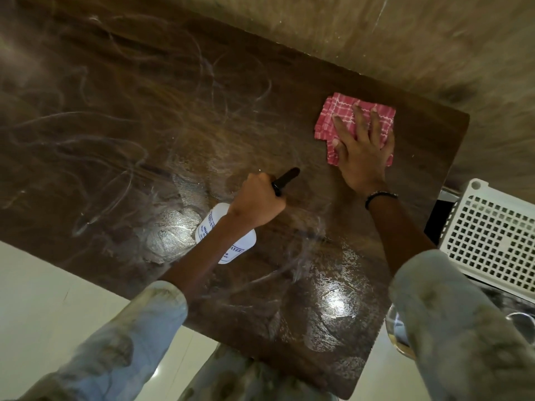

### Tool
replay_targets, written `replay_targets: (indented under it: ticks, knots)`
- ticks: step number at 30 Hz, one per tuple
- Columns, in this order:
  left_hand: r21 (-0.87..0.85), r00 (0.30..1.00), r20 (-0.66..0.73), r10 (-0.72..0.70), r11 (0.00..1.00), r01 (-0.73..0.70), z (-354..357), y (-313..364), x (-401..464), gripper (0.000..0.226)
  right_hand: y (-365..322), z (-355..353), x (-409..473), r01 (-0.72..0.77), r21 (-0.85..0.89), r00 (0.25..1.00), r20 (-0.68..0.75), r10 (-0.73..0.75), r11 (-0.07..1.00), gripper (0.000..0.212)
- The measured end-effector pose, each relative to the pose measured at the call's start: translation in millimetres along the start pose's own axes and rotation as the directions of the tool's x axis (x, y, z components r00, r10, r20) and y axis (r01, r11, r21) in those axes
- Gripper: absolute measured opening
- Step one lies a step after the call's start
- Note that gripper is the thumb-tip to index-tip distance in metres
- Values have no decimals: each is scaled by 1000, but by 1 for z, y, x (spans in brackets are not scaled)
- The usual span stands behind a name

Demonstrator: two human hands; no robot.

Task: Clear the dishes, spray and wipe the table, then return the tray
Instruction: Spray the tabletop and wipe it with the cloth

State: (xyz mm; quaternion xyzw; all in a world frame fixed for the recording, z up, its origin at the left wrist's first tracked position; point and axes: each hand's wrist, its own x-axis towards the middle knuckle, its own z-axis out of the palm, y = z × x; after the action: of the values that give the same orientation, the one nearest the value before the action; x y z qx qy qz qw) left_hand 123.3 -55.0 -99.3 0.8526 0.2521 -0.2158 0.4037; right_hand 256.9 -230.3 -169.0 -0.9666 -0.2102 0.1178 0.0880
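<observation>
Filling most of the frame, dark wooden table [121, 117] runs from upper left to lower right, top covered in pale swirly wipe streaks and wet glare patches near bottom centre. Pale glossy floor [37, 299] shows at lower left. White perforated plastic tray [492, 241] sits at right edge of frame, just beside the table's right end, tilted. Two light patterned sleeves come up from the bottom corners.

Right hand [362, 149], centre right, lies flat with fingers spread, palm pressing down on pink checked cloth [338, 117]; cloth is folded and lies on the table near its far right corner. Dark beaded bracelet [379, 196] on that wrist.

Left hand [257, 201], centre of frame, is curled tight round the neck of a white spray bottle [212, 227]; bottle body points back toward the forearm, black nozzle sticks out past the knuckles toward upper right. Label text too blurred to read.
</observation>
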Motion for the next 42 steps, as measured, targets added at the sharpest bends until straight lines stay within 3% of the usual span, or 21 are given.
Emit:
replay_targets:
  ticks: [3, 7, 11, 15, 19, 22, 25, 29, 35, 42]
  knots:
    - [8, 1000, -1, 16, 1000, -16, -2, -4, -3, 14, -35, 9, -2, 33, -4, 999, 5, -33, 999, 46]
    - [28, 999, -28, 28, 999, -27, -2, -13, -5, 18, -65, 27, -33, 239, -34, 970, 42, -238, 970, 51]
    - [24, 1000, 7, 24, 999, -24, -5, -19, -11, 26, -34, 28, -82, 400, -127, 916, 67, -395, 908, 43]
    - [30, 1000, -4, 22, 999, -22, -9, -23, -19, 11, 8, 14, -84, 192, -129, 981, 49, -188, 973, 45]
    - [-2, 998, 4, 59, 998, -59, -11, -28, -25, 4, -28, 16, -46, -43, -38, 999, -1, 43, 998, 48]
    - [-10, 996, -23, 88, 996, -88, -14, -29, -32, 8, -67, 27, -32, -3, -8, 1000, 16, 3, 1000, 49]
    - [-20, 993, -51, 104, 994, -105, -15, -31, -37, 15, -85, 38, -51, 174, -41, 985, -10, -174, 984, 48]
    - [21, 997, -38, 66, 998, -65, -14, -38, -41, 17, -53, 39, -88, 370, -155, 929, 67, -364, 916, 48]
    - [46, 990, 120, 69, 996, -75, 0, -40, -63, 13, -16, 23, -92, -11, -73, 1000, -8, 11, 997, 45]
    - [204, 976, 215, 30, 976, -75, 21, -35, -80, 19, -16, 22, -89, -14, -40, 999, 29, 15, 999, 46]
